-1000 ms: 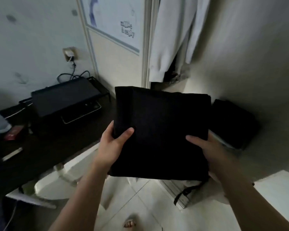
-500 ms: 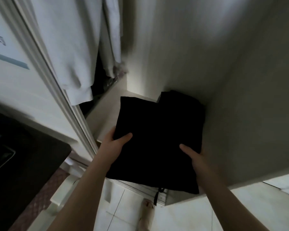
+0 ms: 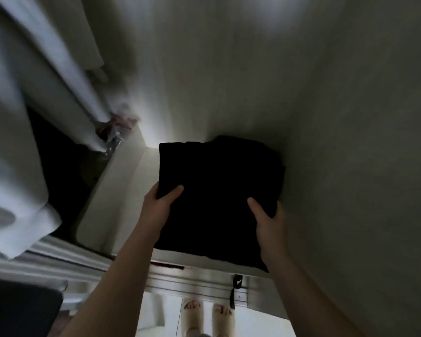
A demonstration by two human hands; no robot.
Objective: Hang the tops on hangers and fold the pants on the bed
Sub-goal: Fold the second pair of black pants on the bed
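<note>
Folded black pants are held out in front of me over the white wardrobe shelf. My left hand grips their left edge with the thumb on top. My right hand grips the right side, thumb on top as well. A second folded black garment lies on the shelf in the far right corner, partly under the pants I hold. A black drawstring hangs from the pants' near edge. White tops hang in the wardrobe at the left.
The wardrobe's side wall rises close on the right and its back wall stands behind the shelf. A sliding-door track runs along the floor below. My feet in pale slippers stand on the tiles. A dark desk corner is at lower left.
I have turned from the desk toward the wardrobe and moved closer. The folded pants have travelled forward over the shelf, onto the other black garment. Both hands keep their grip.
</note>
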